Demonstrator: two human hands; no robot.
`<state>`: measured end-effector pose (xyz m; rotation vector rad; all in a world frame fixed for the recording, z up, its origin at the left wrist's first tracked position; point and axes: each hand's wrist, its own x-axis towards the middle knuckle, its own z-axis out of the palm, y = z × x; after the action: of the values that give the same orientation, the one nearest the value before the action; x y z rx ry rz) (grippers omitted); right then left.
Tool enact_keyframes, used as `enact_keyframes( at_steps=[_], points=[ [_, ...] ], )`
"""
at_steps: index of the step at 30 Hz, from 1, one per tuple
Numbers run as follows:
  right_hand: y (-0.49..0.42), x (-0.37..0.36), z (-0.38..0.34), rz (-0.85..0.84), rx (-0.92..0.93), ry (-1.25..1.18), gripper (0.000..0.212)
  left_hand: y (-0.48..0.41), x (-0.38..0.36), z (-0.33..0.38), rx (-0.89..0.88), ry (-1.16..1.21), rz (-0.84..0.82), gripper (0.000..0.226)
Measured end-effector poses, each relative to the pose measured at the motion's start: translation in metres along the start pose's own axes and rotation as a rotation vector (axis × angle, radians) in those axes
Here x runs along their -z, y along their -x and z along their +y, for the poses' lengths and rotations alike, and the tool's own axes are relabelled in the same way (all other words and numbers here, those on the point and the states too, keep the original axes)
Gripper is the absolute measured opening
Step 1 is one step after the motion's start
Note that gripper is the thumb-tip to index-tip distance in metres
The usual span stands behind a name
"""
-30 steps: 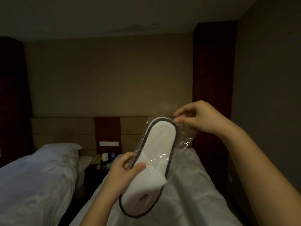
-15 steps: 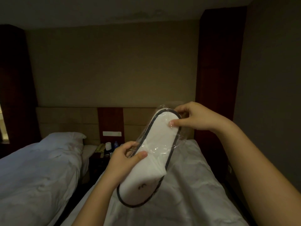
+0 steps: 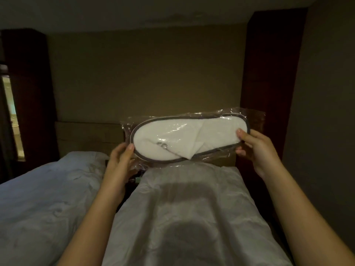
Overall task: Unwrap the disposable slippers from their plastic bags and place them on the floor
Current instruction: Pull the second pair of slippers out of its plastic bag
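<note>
Head view: bagged slippers [image 3: 184,140] held sideways between hands; left hand [image 3: 123,158] fingers pinching left end; right hand [image 3: 255,148] fingers pinching right end.

A white slipper [image 3: 184,140] with dark edging lies sideways in the air, sealed inside a clear plastic bag [image 3: 253,120] that wrinkles and juts past it at the right end. The left hand [image 3: 120,160] pinches the bag's left end, thumb in front. The right hand [image 3: 256,149] grips the right end, thumb pressed on the slipper's rounded tip. Below them a bed [image 3: 192,217] with a rumpled white cover stretches toward a padded headboard [image 3: 86,135]. A second bed [image 3: 44,198] lies along its left edge, a narrow dark gap between them. Dark wood panels [image 3: 272,64] flank a beige wall [image 3: 146,77].
</note>
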<state>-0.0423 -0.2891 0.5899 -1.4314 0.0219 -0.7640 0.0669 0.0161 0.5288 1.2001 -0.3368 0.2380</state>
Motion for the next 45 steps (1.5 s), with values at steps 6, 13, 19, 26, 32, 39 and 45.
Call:
enact_keyframes(
  at_steps=[6,13,19,26,32,39,45],
  points=[
    [0.007,-0.004,0.014,-0.065,-0.110,0.014,0.011,0.000,-0.004,0.014,-0.137,0.026,-0.021,0.016],
    [0.012,-0.008,0.022,-0.171,-0.025,0.077,0.029,-0.002,0.010,0.012,-0.136,-0.003,-0.012,0.022],
    [0.010,-0.010,0.021,-0.109,-0.062,-0.179,0.024,0.001,0.018,0.017,-0.150,-0.008,0.012,0.019],
    [0.004,0.007,0.013,0.096,-0.031,-0.309,0.022,0.000,0.049,0.021,-0.150,-0.009,0.102,0.031],
    [0.004,0.004,0.022,0.152,-0.047,-0.367,0.020,-0.001,0.063,0.013,-0.169,-0.054,0.143,0.034],
    [0.004,-0.008,0.036,0.145,-0.090,-0.374,0.040,0.004,0.073,0.009,-0.219,-0.117,0.218,0.057],
    [0.001,-0.014,0.044,0.123,-0.114,-0.379,0.031,0.005,0.081,0.016,-0.257,-0.123,0.201,0.038]
  ],
)
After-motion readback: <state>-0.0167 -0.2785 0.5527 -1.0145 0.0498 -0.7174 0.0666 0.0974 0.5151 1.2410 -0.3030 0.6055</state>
